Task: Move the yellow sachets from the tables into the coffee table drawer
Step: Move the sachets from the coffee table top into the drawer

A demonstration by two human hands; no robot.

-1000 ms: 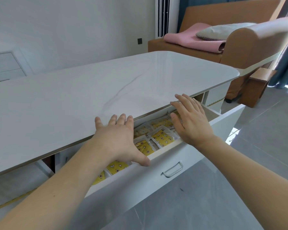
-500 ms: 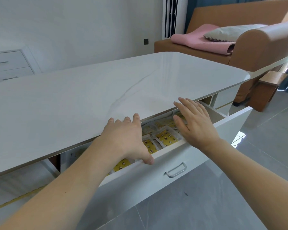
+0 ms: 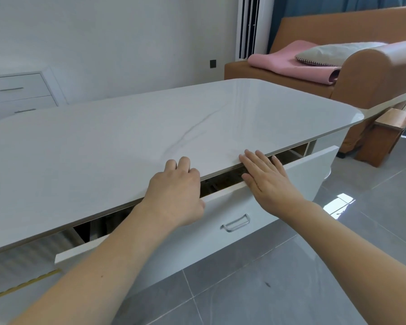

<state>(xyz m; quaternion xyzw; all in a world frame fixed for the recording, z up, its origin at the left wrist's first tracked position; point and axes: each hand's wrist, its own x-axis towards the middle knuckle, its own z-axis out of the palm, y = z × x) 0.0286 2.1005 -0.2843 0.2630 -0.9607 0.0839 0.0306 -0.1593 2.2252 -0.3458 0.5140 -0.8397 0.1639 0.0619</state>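
The white coffee table drawer (image 3: pixel 298 177) stands only a narrow gap out from under the marble table top (image 3: pixel 117 141). Its clear handle (image 3: pixel 236 222) faces me. My left hand (image 3: pixel 176 195) lies over the drawer's top edge, thumb against the front panel, fingertips on the table's edge. My right hand (image 3: pixel 267 179) rests flat with straight fingers on the drawer's top edge, fingertips reaching the table top. No yellow sachets show; the inside of the drawer is dark and hidden.
A brown sofa (image 3: pixel 373 73) with a pink blanket (image 3: pixel 288 59) and a grey cushion (image 3: pixel 333 52) stands at the back right. A white chest of drawers (image 3: pixel 19 92) is at the far left. Grey floor tiles (image 3: pixel 291 277) lie in front.
The drawer has slid inward under both hands, from well open to nearly shut. The yellow sachets seen inside earlier are now out of sight.
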